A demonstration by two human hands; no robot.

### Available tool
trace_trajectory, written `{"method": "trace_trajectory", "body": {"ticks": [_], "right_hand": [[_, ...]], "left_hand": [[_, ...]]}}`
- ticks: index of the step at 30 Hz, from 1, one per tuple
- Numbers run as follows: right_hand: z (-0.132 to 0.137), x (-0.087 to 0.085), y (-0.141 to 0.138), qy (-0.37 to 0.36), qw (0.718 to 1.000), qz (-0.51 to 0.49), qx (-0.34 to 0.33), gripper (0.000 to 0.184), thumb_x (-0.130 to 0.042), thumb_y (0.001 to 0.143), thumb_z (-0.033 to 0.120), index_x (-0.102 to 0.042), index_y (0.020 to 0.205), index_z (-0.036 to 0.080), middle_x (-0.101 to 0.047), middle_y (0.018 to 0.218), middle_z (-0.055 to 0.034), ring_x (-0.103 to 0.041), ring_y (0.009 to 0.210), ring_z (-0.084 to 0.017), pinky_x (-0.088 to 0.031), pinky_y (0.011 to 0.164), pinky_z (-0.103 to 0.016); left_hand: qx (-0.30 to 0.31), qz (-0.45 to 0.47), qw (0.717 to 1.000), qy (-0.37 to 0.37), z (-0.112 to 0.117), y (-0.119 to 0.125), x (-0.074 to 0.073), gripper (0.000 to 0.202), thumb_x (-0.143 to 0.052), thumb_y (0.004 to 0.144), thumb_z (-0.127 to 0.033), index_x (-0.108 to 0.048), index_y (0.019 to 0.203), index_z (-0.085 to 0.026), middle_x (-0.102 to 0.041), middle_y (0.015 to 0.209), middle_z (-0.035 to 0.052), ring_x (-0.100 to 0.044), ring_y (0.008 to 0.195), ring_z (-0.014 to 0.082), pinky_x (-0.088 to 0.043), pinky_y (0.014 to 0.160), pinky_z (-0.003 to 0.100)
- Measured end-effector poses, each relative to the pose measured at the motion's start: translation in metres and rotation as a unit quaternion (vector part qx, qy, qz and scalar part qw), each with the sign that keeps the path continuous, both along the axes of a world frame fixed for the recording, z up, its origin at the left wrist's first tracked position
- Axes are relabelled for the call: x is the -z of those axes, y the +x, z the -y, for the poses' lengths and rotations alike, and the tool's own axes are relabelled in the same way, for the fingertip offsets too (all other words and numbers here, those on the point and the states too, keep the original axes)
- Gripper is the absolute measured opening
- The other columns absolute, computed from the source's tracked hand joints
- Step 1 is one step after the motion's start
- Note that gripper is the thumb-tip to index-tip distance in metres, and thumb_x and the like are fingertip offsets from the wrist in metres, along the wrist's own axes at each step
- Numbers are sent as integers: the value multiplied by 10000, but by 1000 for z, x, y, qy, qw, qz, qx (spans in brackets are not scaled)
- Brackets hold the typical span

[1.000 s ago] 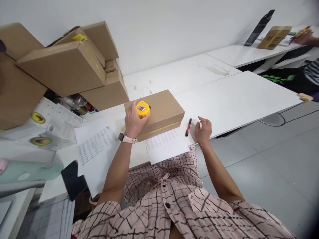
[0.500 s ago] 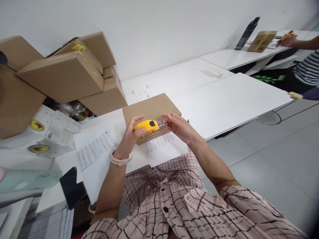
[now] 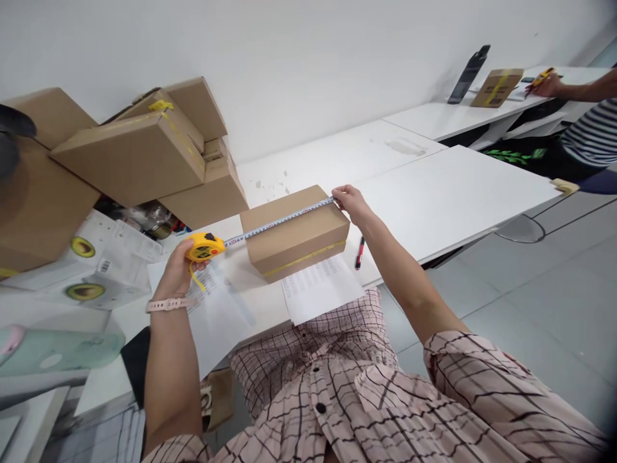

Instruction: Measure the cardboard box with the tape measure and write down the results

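The person's hands are well apart, joined only by the tape between them; the left hand is closed around a rounded yellow plastic tape-measure case with a thin yellow wrist cord hanging from it, out beyond the left end of the box; the right hand pinches the free end of the narrow, pale, printed metal blade at the box's far right edge. The long, closed, brown cardboard box, with a yellow strip along its front side, rests on the white tabletop before the person; the blade runs out over its top, though whether it lies flat there cannot be told.

Several things could go wrong; if the right fingertips slipped, the blade might snap back toward the left hand; if either hand sat higher or skewed, the blade could bow or run slantwise and give a false reading; the box, which neither hand appears to steady, might slide if the blade dragged on it. The dangling cord could catch the loose white printed papers below; the red-and-black pen, lying just beside the box's right end, could be nudged and roll.
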State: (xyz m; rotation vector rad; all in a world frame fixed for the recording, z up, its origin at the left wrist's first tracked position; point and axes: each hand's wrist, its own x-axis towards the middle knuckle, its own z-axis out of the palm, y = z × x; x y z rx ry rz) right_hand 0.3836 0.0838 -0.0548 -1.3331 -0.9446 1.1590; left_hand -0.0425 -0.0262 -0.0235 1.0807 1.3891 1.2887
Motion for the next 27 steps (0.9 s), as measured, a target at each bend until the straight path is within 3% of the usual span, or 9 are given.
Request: {"method": "trace_trajectory", "body": {"ticks": [6,11,17,23,27], "right_hand": [[7,6,-6,-27,996,82,-39,247,-729,862,403,-587,867,201,-652,892,-17,-551,776,-137,-412,676,-271],[9,9,-5,-42,992,111,-28,380,-732,854,501,-529,729,205,-609,773,-12,-523,729,-140,-382,641,-274],[7,11,-6,-27,990,133,-21,424,-703,886,449,-443,644,217,-484,643,24,-437,648,-120,-309,589,-276],[8,12,-6,-13,988,153,-20,430,-690,898,423,-421,632,218,-441,621,38,-398,624,-110,-296,593,-278],[7,13,-5,-4,988,154,-23,435,-688,894,430,-413,630,220,-436,613,40,-392,622,-110,-293,588,-275]], "left_hand": [[17,16,1000,0,-6,14,12,472,-738,697,-488,-661,1005,-139,-706,760,48,-547,512,119,-370,421,223],[47,7,999,10,-19,32,16,476,-728,728,-493,-633,1024,-132,-709,793,47,-583,558,128,-371,452,224],[52,6,999,9,-21,34,16,493,-711,743,-531,-618,1023,-136,-694,774,37,-574,548,121,-378,452,219],[37,-25,998,34,-31,32,1,472,-744,714,-481,-623,1013,-135,-680,777,26,-570,546,112,-358,442,212],[59,-22,998,9,-40,32,0,499,-740,696,-490,-636,1017,-122,-680,767,35,-554,527,112,-333,427,216]]}}
